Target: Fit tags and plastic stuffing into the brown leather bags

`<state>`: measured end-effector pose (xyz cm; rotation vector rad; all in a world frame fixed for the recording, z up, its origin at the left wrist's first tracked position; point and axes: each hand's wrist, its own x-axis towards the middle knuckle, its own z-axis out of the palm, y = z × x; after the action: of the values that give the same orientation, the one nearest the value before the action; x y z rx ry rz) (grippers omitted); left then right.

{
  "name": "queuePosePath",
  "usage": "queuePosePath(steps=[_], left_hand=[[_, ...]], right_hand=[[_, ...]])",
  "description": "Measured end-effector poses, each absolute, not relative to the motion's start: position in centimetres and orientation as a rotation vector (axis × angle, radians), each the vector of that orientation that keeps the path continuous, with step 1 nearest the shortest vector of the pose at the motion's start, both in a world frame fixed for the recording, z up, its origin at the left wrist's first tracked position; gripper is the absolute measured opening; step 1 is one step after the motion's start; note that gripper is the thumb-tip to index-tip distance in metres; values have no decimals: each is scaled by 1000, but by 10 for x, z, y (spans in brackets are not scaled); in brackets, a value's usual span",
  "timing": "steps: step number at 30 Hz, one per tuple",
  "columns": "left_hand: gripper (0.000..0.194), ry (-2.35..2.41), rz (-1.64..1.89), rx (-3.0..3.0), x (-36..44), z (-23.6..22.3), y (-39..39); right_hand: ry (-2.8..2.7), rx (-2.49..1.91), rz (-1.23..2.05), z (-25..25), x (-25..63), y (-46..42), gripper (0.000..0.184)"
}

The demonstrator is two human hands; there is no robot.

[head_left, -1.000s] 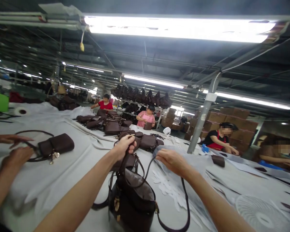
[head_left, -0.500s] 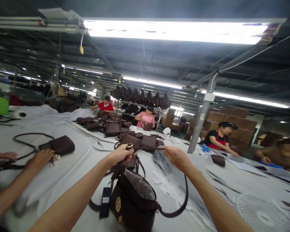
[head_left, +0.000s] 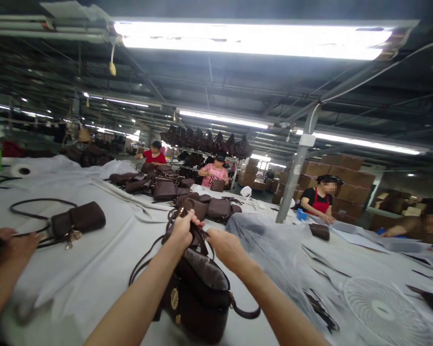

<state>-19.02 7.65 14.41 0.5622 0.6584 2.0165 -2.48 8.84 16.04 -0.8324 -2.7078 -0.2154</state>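
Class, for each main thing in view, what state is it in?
Near handbag: open, grey lining showing
Left hand: closed on the strap
Right hand: curled beside it, grip hidden
Handbag at left: lying down
Rack bags: hanging
Ceiling lamp: lit
Clear plastic sheet: crumpled
White fan: uncertain whether spinning

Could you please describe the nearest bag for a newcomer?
Over the pale table, find the camera wearer's left hand and right hand. The dark brown bag below them gapes open, its grey lining setting it apart from the piled bags beyond.
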Motion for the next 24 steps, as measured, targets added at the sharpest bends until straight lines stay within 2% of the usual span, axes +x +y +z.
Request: queuePosePath(steps=[5,9,11,14,16,21,24], left_hand=[[32,723,1996,565,-250,161,61],[15,814,1770,796,-226,162,56],[28,845,1642,910,-199,160,57],[59,942,1443,1201,-172,160,59],[64,1037,1316,1422,-168,161,59],[34,1205,1143,1587,-176,166,61],[37,1229,1078,1592,-172,169,63]], right_hand=[[-2681,-723,-38,157,34,115,23],[-2663,-716,-153,162,32,114,30],[-2651,-719,-217,166,17,108,31],[-2613,-718,-233,172,-2,103,28],[-2604,-738,-227,172,-5,104,28],[-2484,-895,-171,167,8,106,21],[-2420,-822,-217,171,10,100,65]])
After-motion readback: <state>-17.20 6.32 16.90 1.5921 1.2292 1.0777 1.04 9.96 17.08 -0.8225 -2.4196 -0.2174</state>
